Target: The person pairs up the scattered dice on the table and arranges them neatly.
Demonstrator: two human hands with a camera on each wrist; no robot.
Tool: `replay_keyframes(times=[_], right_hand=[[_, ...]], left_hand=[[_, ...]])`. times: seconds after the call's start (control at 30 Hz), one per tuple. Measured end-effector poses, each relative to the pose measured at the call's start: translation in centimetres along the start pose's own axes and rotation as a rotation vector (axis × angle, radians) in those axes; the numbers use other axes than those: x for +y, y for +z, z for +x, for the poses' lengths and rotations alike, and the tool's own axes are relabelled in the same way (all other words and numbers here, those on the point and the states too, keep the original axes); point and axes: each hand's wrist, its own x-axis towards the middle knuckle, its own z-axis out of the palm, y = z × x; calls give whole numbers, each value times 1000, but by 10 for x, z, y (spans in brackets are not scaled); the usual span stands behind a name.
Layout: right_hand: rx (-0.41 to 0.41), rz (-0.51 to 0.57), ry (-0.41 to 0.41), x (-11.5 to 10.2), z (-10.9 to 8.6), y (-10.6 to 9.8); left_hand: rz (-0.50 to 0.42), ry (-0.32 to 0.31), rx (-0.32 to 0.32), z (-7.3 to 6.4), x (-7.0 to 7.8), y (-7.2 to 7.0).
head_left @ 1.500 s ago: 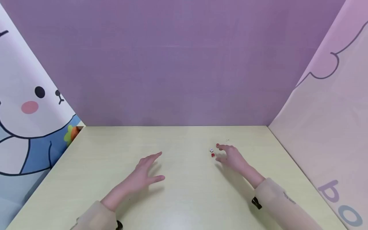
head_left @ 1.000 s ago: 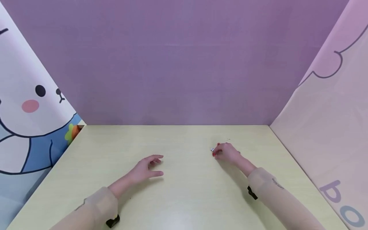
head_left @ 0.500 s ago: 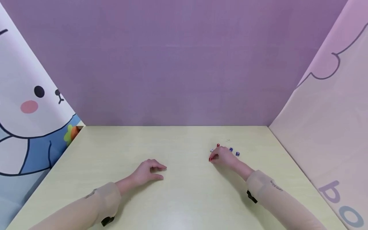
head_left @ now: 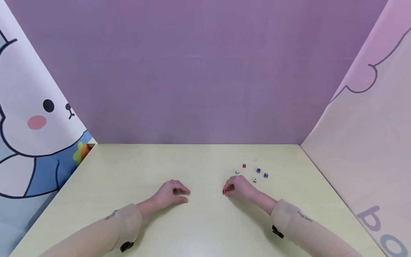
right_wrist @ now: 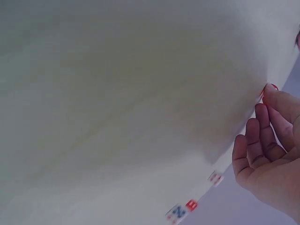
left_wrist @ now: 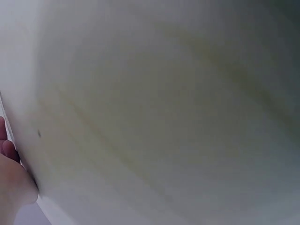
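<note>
My right hand (head_left: 241, 187) pinches a red die (head_left: 224, 192) between thumb and fingertips, close to the table surface; the right wrist view shows the same red die (right_wrist: 273, 87) partly hidden by the thumb. My left hand (head_left: 170, 194) hovers low on the left, fingers bent toward the thumb with a gap and nothing between them. Behind the right hand lie another red die (head_left: 244, 165), a white die (head_left: 237, 171), a second white die (head_left: 255, 180), a blue die (head_left: 258, 170) and a second blue die (head_left: 265, 175).
The pale wooden table (head_left: 199, 228) meets a purple backdrop (head_left: 199, 89) at its far edge. A printed cartoon panel (head_left: 35, 142) stands on the left, and a pale pink panel (head_left: 366, 150) on the right. A tiny thin mark (head_left: 255, 160) shows behind the dice.
My right hand has taken hold of the red die and brought it left and nearer, uncovering blue and white dice. The left hand's fingers have drawn closer to its thumb.
</note>
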Motion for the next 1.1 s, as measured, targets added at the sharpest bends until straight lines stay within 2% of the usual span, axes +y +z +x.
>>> replay_keyframes(times=[0.27,0.53,0.77,1.1], right_hand=[[-12,66,11,-25,5,11],[8,138,24,-43,21,25],[33,123,-67,-61,37,34],[2,93,38,-76,52,46]], left_hand=[[18,-23,27,4,2,4],[27,-53,56,6,5,4],[44,-67,63,5,4,2],[34,-127,67,6,6,3]])
